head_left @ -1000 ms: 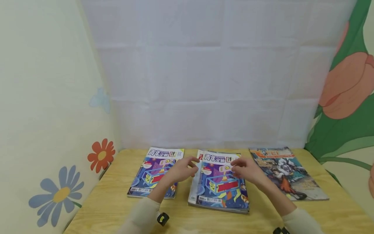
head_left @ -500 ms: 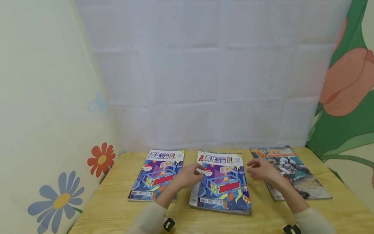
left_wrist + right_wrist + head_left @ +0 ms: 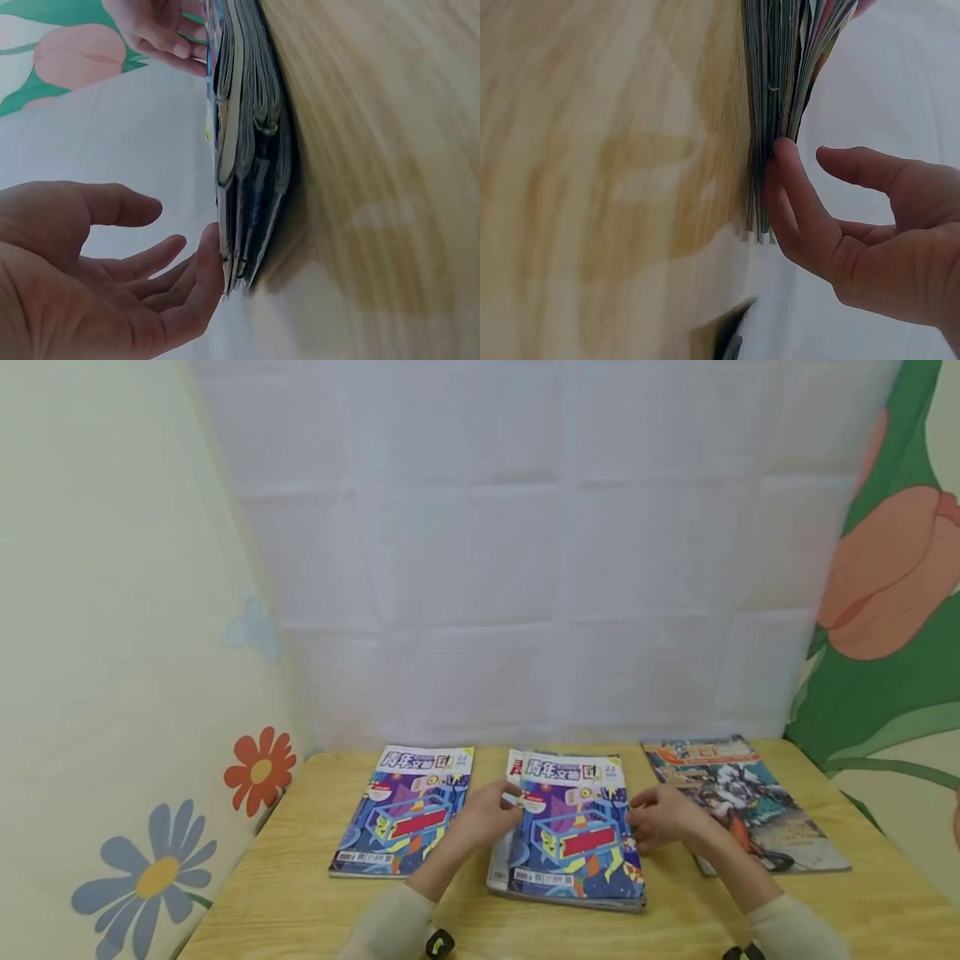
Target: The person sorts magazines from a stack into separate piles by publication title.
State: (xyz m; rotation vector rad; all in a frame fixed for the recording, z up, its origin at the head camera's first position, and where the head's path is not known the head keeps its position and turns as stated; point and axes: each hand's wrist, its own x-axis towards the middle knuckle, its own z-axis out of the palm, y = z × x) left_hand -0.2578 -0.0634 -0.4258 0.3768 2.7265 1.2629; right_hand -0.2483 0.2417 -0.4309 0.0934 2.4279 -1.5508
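Note:
A stack of magazines [image 3: 573,827] lies in the middle of the wooden table, its top cover purple and blue with a red box drawing. My left hand [image 3: 489,816] is at the stack's left side; in the left wrist view, a fingertip [image 3: 211,238] touches the spines while the thumb stands apart. On the opposite side, my right hand [image 3: 663,816] has its fingertips [image 3: 786,146] against the page edges, thumb held away from them. Neither hand grips the stack. The lower magazines stick out slightly to the left beneath the top one.
Left of the stack lies another magazine [image 3: 408,810] with the same cover. A magazine with an orange title [image 3: 750,806] lies on the right, partly behind the right forearm. White cloth [image 3: 555,568] hangs behind the table [image 3: 262,893]; painted walls flank it.
My right hand has moved off the top cover to the right, then back in against the stack's right edge. The left hand has shifted slightly lower along the left side. The stack looks unmoved.

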